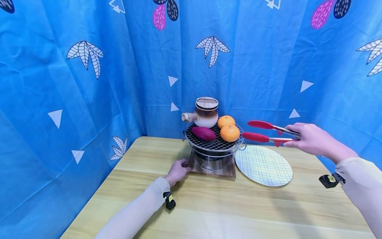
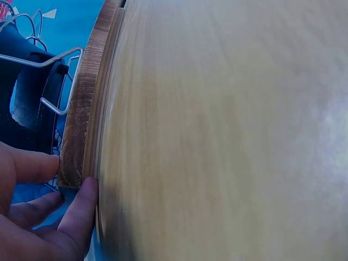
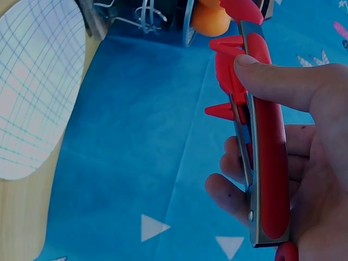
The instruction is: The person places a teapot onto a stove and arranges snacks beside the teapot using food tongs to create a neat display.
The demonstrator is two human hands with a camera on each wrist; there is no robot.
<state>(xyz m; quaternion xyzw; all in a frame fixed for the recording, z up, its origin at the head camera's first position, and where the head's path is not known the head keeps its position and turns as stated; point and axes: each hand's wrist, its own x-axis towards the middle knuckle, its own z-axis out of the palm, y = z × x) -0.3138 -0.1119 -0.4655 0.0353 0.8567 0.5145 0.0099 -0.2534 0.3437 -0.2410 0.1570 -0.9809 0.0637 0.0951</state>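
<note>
My left hand (image 1: 177,172) pinches the near left corner of the wooden base board (image 1: 225,173) under a small tabletop grill. In the left wrist view, the thumb lies on the board (image 2: 81,125) and fingers touch its edge. My right hand (image 1: 316,139) holds red-tipped metal tongs (image 1: 256,137) in the air, right of the grill. The tongs' tips are apart with nothing between them, close to the front orange (image 1: 229,133). On the wire rack (image 1: 215,145) lie this orange, a second orange (image 1: 225,121) behind it and a purple sweet potato (image 1: 204,133).
A lidded clay pot (image 1: 209,118) with a side handle stands at the back of the rack. Right of the grill lies a checked oval plate (image 1: 264,166) on the wooden table (image 1: 209,212). A blue patterned curtain (image 1: 253,83) hangs behind and at both sides.
</note>
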